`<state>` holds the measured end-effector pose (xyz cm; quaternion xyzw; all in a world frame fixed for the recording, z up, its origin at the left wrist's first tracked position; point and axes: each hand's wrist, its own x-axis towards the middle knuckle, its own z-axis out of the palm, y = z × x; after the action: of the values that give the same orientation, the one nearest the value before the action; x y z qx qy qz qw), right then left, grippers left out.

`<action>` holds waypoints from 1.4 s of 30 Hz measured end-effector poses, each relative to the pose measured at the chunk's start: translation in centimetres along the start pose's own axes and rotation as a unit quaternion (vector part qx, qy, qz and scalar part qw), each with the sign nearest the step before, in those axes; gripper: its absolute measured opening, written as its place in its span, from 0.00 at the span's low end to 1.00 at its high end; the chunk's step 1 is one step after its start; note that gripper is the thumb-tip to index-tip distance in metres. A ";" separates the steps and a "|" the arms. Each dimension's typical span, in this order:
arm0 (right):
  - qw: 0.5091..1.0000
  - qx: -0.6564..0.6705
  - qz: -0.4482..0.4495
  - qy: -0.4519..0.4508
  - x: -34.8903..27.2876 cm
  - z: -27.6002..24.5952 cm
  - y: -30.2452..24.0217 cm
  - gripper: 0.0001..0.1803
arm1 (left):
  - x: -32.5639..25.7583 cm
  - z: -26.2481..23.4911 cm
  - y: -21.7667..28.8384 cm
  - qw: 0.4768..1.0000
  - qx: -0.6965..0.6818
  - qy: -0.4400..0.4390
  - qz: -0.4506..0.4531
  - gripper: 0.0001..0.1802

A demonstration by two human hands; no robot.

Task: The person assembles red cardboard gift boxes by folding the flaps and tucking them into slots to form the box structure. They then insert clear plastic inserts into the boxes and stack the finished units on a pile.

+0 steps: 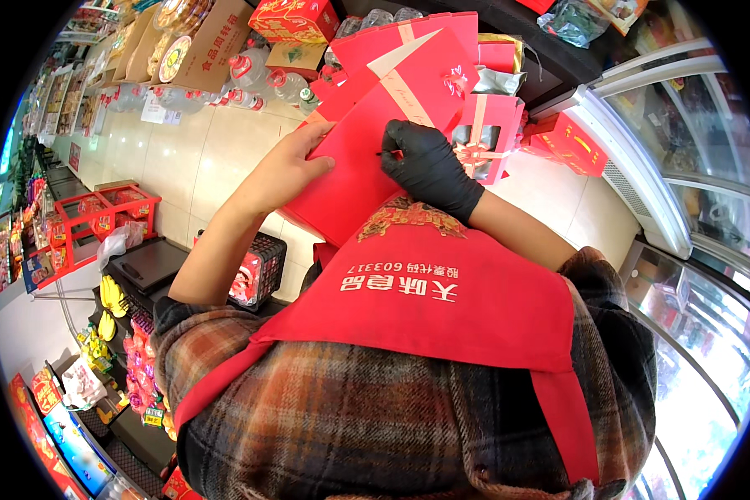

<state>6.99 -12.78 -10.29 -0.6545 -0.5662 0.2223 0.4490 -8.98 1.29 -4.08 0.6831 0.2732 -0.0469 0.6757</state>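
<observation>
Nearest the camera: red apron (467, 308) over a plaid shirt (350, 433), both forearms reaching up and away from the body.

Left hand (287, 171), bare, holds the left edge of a flat red cardboard box blank (354, 167); thumb lies on the face, fingers wrap behind, so the grip is pressed onto the card's edge. Right hand (429, 167), in a black glove, rests on the blank's right side, fingers curled and pinched together at a small spot on the card. Can't tell if something thin sits between the fingertips.

The blank is held in the air in front of the chest, tilted, not resting on any tabletop. It looks flat and unfolded: no sides raised, no corners formed. A pale strip and a flap show at its top edge.

Judgement: early stage of the folding. Blank picked and held, one fold or tab being worked by the gloved hand, the rest of the box shape not yet made.

Just beyond: more flat red blanks (417, 37) stacked or leaning, and an assembled red gift box with window and ribbon (492, 137), so at least one looks finished.

Farther: tiled floor (183, 150), water bottles (267, 83), cardboard cartons (208, 42), a red rack (100, 212) at left, a glass-lid freezer (683, 167) at right.
</observation>
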 end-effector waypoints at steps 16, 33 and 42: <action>0.997 -0.011 0.071 -0.014 0.8 0.5 -1.0 0.05 | -0.8 -0.1 -0.8 1.000 0.001 0.009 0.008 0.26; 0.994 0.069 0.041 -0.078 0.0 2.1 -3.1 0.06 | 0.8 -4.2 -1.9 0.899 -0.323 -0.090 -0.282 0.21; 0.916 0.285 0.253 -0.121 -0.6 1.2 -0.8 0.08 | -0.1 -2.8 -5.0 0.846 -0.417 -0.136 -0.302 0.19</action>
<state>5.42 -12.96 -10.38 -0.5882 -0.3439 0.5582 0.4735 -12.11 3.57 -8.25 0.2077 0.3652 -0.2229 0.8797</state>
